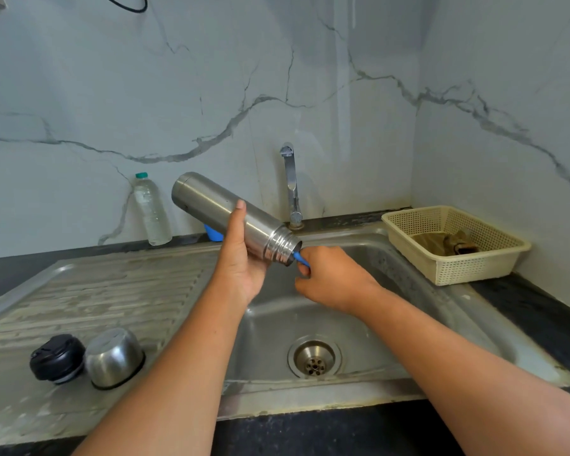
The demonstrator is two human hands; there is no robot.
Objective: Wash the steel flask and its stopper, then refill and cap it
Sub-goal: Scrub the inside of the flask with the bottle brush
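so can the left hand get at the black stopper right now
Probably not yet: the left hand grips the steel flask. Nothing blocks the way to the black stopper on the drainboard, but that hand is full.

White marble walls (pixel 112 93), grey veins, meet at rt corner — dark countertop (pixel 537 311) below.

Soft, even, fairly bright light with a cool grey cast. Pale vertical glare streaks the glossy wall (pixel 343 93). Dull highlights run along the flask (pixel 211 205) and cup (pixel 114 357). Faint shadows lie in the sink (pixel 267 340). The wide lens bows the bench (pixel 326 429) along its front edge. Focus is mostly crisp.
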